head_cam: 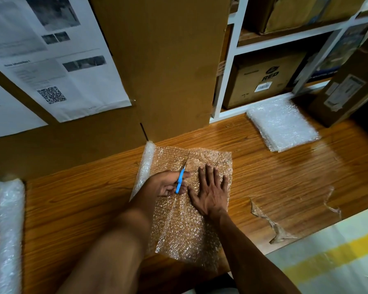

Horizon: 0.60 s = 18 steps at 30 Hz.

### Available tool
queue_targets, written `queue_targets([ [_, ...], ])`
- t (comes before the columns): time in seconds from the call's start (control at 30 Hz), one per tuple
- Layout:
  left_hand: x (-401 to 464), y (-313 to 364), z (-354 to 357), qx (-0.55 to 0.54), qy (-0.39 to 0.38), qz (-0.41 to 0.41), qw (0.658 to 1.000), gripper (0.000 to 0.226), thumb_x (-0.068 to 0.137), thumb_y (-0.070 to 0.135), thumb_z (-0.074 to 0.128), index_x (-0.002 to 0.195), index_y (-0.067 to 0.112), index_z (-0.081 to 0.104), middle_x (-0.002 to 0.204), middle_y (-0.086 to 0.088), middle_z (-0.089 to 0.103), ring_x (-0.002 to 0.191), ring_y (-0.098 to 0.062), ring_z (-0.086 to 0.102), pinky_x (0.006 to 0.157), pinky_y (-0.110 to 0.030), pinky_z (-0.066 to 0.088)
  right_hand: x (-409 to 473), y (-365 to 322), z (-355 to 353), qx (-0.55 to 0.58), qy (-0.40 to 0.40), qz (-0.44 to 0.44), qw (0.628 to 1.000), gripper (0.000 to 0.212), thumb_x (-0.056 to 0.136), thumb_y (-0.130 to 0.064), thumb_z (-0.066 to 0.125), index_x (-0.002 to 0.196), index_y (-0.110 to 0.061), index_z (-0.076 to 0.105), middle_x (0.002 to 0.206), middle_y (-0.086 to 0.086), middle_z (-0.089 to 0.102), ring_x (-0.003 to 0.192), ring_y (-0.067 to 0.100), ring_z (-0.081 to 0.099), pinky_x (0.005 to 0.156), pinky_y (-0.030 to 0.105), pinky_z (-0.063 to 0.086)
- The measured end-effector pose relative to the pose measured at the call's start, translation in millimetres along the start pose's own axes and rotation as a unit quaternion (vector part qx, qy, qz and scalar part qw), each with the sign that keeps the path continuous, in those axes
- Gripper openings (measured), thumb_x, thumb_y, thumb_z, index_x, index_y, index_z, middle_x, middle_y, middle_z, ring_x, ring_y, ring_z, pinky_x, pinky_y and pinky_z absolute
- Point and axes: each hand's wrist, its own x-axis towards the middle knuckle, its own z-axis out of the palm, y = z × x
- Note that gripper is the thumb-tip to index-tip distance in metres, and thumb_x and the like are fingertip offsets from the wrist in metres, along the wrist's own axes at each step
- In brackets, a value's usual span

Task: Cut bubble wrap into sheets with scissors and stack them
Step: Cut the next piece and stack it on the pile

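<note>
Bubble wrap [189, 219], one sheet: lying flat across the middle of the wooden bench [83, 204], running from the front edge toward the back edge, its rolled end [146, 164] sitting on its left side. Left hand [168, 183] is gripping blue-handled scissors [180, 179], blades pointing toward the back edge and lying on the sheet; right hand [211, 192] is pressing the sheet flat just beside the scissors, fingers straight and spread wide. Stack of cut sheets [283, 126] is resting near the back right corner, a scrap of clear film [270, 221] is lying by the front right edge, and a second roll [6, 230] is sitting at the left edge.
</note>
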Motion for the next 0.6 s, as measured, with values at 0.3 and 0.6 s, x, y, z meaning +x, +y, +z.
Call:
queue_targets([
  [0.3,-1,0,1,-0.032,0.013,-0.011,0.999,0.057,0.082,0.054,0.080,0.107,0.004,0.072,0.089,-0.009,0.076,0.062,-0.012,0.068,0.047,-0.016,0.044,0,0,1,-0.002,0.003,0.002,1.000,0.094,0.095,-0.084,0.001,0.167,-0.024,-0.009,0.173,0.008,-0.020,0.160,0.033,-0.017,0.125,0.063,-0.006],
  [0.6,1,14,2,-0.041,0.019,0.006,0.999,0.053,0.083,0.053,0.080,0.103,0.004,0.071,0.084,-0.009,0.074,0.063,-0.013,0.067,0.041,-0.016,0.045,1,0,1,-0.002,-0.005,-0.001,1.000,0.094,0.095,-0.083,0.001,0.166,-0.023,-0.013,0.173,0.007,-0.021,0.159,0.033,-0.020,0.126,0.063,-0.007],
])
